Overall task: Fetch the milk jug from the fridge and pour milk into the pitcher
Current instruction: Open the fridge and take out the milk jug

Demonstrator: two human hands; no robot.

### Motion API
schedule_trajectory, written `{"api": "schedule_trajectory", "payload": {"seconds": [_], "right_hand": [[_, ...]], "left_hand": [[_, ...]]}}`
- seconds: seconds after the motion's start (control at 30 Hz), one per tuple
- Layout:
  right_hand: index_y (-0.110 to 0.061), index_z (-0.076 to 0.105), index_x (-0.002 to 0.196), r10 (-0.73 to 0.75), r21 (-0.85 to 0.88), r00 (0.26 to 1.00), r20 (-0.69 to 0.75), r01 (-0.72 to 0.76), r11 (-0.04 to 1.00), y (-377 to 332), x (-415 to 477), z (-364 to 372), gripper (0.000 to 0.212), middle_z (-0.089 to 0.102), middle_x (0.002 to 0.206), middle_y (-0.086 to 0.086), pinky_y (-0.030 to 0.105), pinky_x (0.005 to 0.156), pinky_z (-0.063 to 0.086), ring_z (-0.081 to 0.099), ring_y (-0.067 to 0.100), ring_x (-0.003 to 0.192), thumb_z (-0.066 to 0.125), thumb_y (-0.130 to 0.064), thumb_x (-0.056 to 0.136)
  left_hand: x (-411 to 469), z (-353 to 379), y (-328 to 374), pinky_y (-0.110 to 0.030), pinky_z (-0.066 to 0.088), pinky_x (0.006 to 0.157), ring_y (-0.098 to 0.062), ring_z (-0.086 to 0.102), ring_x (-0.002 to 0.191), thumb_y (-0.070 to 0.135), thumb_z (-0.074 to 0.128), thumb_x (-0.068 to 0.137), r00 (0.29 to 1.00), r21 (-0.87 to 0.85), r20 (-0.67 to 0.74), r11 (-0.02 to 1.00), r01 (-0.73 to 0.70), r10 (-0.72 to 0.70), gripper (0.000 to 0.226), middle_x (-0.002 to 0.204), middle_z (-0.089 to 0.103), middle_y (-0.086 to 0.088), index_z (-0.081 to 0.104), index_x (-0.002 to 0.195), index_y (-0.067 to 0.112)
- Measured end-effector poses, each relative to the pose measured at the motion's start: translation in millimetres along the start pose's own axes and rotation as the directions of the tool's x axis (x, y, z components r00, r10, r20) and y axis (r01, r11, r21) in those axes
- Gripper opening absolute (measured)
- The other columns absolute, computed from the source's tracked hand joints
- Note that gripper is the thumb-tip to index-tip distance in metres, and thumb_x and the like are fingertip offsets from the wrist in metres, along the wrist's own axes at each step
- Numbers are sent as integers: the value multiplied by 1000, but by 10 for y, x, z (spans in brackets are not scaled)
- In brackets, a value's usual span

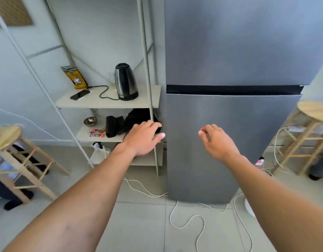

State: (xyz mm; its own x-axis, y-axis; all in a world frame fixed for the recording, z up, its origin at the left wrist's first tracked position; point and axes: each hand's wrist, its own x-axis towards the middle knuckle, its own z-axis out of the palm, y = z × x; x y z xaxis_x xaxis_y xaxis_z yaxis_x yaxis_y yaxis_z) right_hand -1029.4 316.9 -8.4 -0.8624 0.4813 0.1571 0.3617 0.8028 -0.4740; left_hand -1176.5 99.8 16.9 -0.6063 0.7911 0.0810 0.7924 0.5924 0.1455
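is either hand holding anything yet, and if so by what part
Nothing is held. The left hand reaches open toward the left edge of the closed fridge door; the right hand hangs loosely curled and empty in front of it.

Both forearms are bare, no sleeves; left hand [144, 138] has pale-painted thumbnail.

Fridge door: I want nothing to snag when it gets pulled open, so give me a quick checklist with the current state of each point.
1. Lower fridge door shut: ok, both doors closed.
2. Left hand at the door's left edge: ok, fingers near it; grip cannot tell.
3. Right hand free: ok, empty, loosely curled before the door.
4. Floor clear: not ok, white cable loops in front of the fridge.
5. Shelf unit close beside the left edge: cannot tell if it hinders.
6. Milk jug inside: cannot tell.
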Motion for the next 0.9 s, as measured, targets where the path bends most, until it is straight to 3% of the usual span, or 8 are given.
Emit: {"api": "schedule_trajectory", "payload": {"seconds": [0.3, 0.63, 0.73, 0.9], "right_hand": [[-14, 54, 121, 61, 75, 994, -93, -54, 996, 418, 524, -104, 32, 54, 121, 4, 41, 93, 44, 46, 25, 117, 38, -34, 102], [-14, 52, 129, 31, 65, 990, -139, -22, 998, 473, 1141, -103, 35, 52, 127, 3, 40, 95, 43, 45, 24, 120, 39, -32, 102], [-14, 51, 131, 7, 43, 992, -127, -1, 999, 344, 1273, -28, 36, 51, 129, 1, 40, 92, 45, 46, 24, 120, 39, -33, 102], [-13, 43, 140, -67, -2, 987, -144, 68, 998, 38, 1506, 91, 42, 44, 142, -2, 38, 95, 46, 41, 20, 129, 41, -31, 102]], "left_hand": [[977, -87, 231, -39, 30, 113, -18, 37, 138, 45, 36, 104, 976, 105, -81, 976, -193, 202, 51, 149, 41, 3, 36, 149, 21], [1726, -267, 151, -37, 18, 120, -20, 16, 152, 44, 37, 104, 907, 286, -240, 918, -276, 347, 55, 161, 27, -4, 34, 152, 19], [1876, -311, 58, -38, 6, 125, -21, 2, 155, 46, 33, 104, 878, 397, -244, 869, -296, 411, 58, 167, 14, -5, 27, 156, 19], [2187, -471, -91, -48, 6, 125, -27, -1, 155, 44, 35, 103, 784, 548, -297, 770, -328, 545, 60, 168, 7, -6, 25, 157, 19]]}}
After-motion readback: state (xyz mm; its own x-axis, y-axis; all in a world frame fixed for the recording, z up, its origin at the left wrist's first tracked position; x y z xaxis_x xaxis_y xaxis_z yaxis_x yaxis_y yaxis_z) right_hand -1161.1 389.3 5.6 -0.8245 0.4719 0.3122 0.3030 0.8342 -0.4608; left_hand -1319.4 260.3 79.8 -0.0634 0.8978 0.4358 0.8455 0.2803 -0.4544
